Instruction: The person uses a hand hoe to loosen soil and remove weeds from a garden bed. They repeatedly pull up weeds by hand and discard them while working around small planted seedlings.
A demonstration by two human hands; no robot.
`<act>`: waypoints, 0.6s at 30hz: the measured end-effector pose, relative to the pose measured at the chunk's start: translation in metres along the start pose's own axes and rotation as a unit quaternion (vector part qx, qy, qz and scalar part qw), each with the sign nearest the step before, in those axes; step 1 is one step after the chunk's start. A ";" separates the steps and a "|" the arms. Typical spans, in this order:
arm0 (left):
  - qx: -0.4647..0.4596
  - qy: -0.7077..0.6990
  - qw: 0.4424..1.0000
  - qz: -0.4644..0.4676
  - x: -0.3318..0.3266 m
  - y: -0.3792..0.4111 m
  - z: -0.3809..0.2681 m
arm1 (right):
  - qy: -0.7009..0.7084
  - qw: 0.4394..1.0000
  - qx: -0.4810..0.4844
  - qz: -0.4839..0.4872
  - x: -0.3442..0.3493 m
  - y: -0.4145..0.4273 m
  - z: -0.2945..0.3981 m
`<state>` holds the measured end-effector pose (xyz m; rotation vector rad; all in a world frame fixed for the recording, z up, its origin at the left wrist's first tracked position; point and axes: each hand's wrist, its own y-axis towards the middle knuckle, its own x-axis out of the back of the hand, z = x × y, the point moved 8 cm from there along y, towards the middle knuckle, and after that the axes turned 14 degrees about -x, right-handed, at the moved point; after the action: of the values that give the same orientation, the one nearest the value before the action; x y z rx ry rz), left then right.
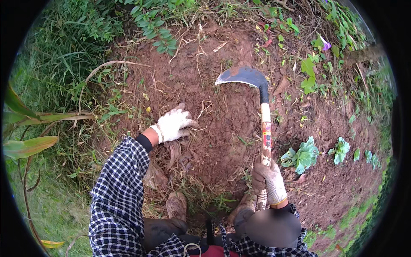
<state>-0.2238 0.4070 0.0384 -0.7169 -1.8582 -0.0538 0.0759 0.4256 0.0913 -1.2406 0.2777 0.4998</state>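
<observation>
My right hand [269, 180], in a soiled white knit glove, is closed round the pale handle of a sickle [266, 138]. The sickle points away from me, and its dark curved blade [245, 75] turns left over the bare soil; the handle bears a printed label. My left hand [176, 123], in a white knit glove with muddy fingertips, is low over the reddish soil [218, 138]. Its fingers are bent and somewhat apart, near thin dry stalks; whether they hold anything is unclear. Just below that hand lie dry, withered leaves [174, 152].
Leafy cabbage-like plants [303, 155] grow in a row at the right. Green shrubs [154, 25] and grass border the top and left, with long maize-like leaves [30, 146] at far left. A muddy shoe [176, 205] is below my left hand. A purple flower [325, 43] stands upper right.
</observation>
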 end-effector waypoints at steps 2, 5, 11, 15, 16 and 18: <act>0.042 -0.061 0.995 -0.069 -0.004 -0.006 0.015 | 0.003 1.000 -0.006 0.012 0.001 0.007 -0.006; 0.100 -0.258 0.930 -0.242 -0.005 -0.014 0.049 | 0.016 1.000 0.002 0.011 0.004 0.007 -0.007; 0.199 -0.650 0.556 -0.478 -0.063 -0.023 0.092 | 0.004 0.999 -0.033 -0.010 -0.007 0.010 -0.011; 0.264 -0.692 0.455 -0.494 -0.044 -0.013 0.038 | 0.014 0.998 -0.052 -0.009 -0.002 0.007 -0.019; 0.258 -0.654 0.529 -0.475 -0.044 -0.030 0.023 | 0.013 0.998 -0.058 0.007 -0.003 0.011 -0.022; 0.280 -0.631 0.554 -0.465 -0.044 -0.067 0.021 | -0.003 0.999 -0.051 -0.001 -0.002 0.014 -0.024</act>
<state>-0.2644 0.3404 0.0115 1.1391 -3.1437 0.4919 0.0686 0.4059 0.0735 -1.3376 0.2490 0.5199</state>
